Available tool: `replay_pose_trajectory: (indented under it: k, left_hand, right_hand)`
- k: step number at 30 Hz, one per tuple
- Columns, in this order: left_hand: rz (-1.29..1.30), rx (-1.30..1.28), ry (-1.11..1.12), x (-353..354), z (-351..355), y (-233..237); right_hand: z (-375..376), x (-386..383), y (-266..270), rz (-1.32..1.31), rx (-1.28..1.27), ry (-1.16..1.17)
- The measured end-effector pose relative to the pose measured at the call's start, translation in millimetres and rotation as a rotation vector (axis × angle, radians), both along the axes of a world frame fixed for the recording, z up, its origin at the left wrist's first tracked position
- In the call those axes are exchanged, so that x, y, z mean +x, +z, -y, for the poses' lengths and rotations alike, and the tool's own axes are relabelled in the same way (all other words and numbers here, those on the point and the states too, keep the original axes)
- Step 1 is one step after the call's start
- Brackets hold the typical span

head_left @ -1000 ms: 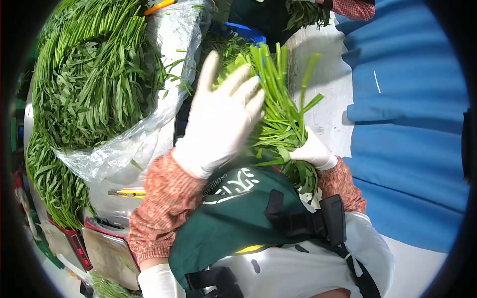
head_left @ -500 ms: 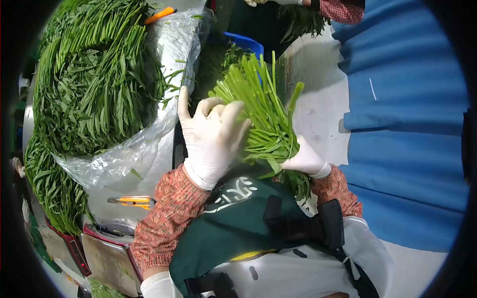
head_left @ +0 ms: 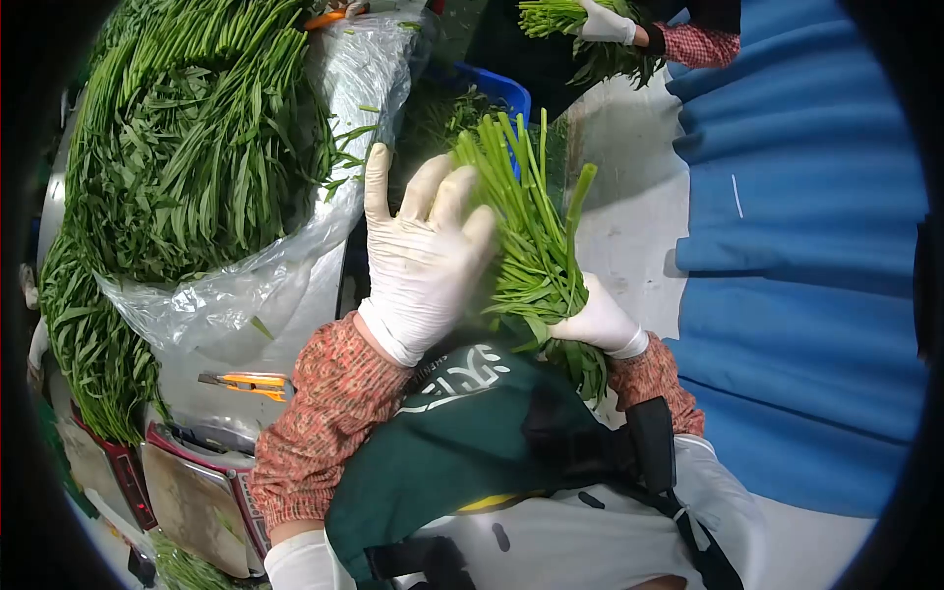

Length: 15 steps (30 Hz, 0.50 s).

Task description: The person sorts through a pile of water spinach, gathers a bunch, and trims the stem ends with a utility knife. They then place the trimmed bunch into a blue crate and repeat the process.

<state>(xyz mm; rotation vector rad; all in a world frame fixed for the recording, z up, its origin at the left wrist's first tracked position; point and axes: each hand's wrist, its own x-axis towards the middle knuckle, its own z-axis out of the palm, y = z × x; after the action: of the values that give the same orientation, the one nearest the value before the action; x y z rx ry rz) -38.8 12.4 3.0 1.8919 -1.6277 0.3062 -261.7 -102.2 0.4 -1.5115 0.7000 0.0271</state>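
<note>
"What's at the far left?"

"A broad pile of long-stemmed leafy greens [head_left: 197,167], then an orange utility knife [head_left: 258,384] lying on the tabletop [head_left: 285,334], and a clear plastic sheet [head_left: 369,84] beside the pile."

"And the left hand [head_left: 418,270]?"

"Gloved, partly open, fingers spread and bent next to the stems. Its palm is hidden, so I can't tell whether it touches them."

"Where's the bunch of greens [head_left: 526,221]?"

"In front of the apron, between the hands, cut ends up and leaves down. I'd judge the step to be arranging its stems. The next move calls for a steady hold below and light, even fingers on the uneven ends."

"The right hand [head_left: 600,320]?"

"Closed around the leafy lower part of the bunch."

"Anyone further along?"

"A co-worker's gloved hand [head_left: 607,24] grips another bunch [head_left: 551,17]; a blue cloth [head_left: 806,206] hangs at the far right."
</note>
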Motion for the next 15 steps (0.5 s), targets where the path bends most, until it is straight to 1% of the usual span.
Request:
replay_pose_trajectory:
  k: [2,4,7,11,14,15]
  left_hand:
    - [-0.016,0.024,-0.023,1,-1,-4]
    - [-0.097,0.051,-0.055,3,-2,-6]
    - [-0.231,0.108,-0.074,5,-4,-9]
    - [-0.286,0.085,-0.047,4,-5,-17]
    - [-0.372,0.195,-0.06,2,-8,-22]
    - [-0.453,0.182,-0.083,3,-9,-22]
  right_hand:
    - [-3,1,3,-0.012,0.035,-0.03]
    - [-4,-1,1,-0.017,0.085,-0.072]
    - [-4,1,1,-0.026,0.063,-0.047]
    - [-8,7,6,-0.035,0.067,-0.036]
    - [-7,12,10,-0.01,0.009,0.035]
    - [-6,12,9,-0.033,0.024,0.045]
